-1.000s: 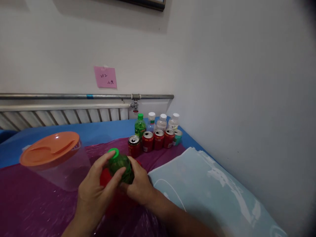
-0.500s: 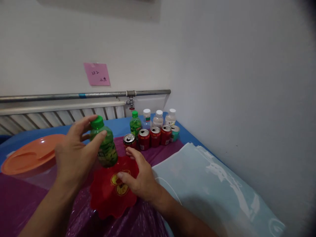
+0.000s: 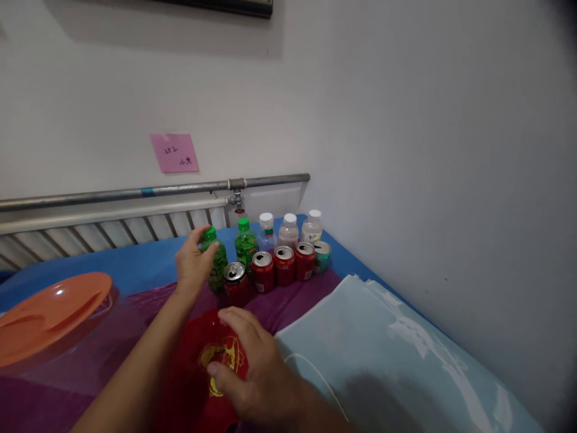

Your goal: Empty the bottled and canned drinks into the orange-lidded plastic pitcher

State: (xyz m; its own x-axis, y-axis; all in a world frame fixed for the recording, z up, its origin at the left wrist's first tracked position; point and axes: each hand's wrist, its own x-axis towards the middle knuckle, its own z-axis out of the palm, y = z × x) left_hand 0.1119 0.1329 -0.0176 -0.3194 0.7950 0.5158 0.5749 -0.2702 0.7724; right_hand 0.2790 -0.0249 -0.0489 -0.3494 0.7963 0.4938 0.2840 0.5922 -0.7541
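Note:
My left hand [image 3: 193, 264] grips a green bottle [image 3: 218, 270] around its upper part. This bottle stands upright at the left end of the rows, beside a dark red can [image 3: 235, 285]. Another green bottle [image 3: 246, 245] is just behind that can. My right hand [image 3: 256, 367] is held over a red scalloped tray [image 3: 189, 367] with a yellow print; its thumb and fingers are apart and nothing is between them. Farther right stand several red cans [image 3: 262, 273], a teal can [image 3: 321, 257] and white-capped bottles [image 3: 288, 231].
A clear container with an orange lid [image 3: 58, 310] sits at the left. Purple plastic sheeting [image 3: 297, 307] covers part of the blue surface [image 3: 148, 264]. Light blue fabric [image 3: 360, 343] with a white cord lies at the right. Pipes [image 3: 180, 190] and a radiator line the back wall.
My left hand has carried the green bottle from above the tray, away and to the right, to the spot beside the dark red can. My right hand stays over the tray.

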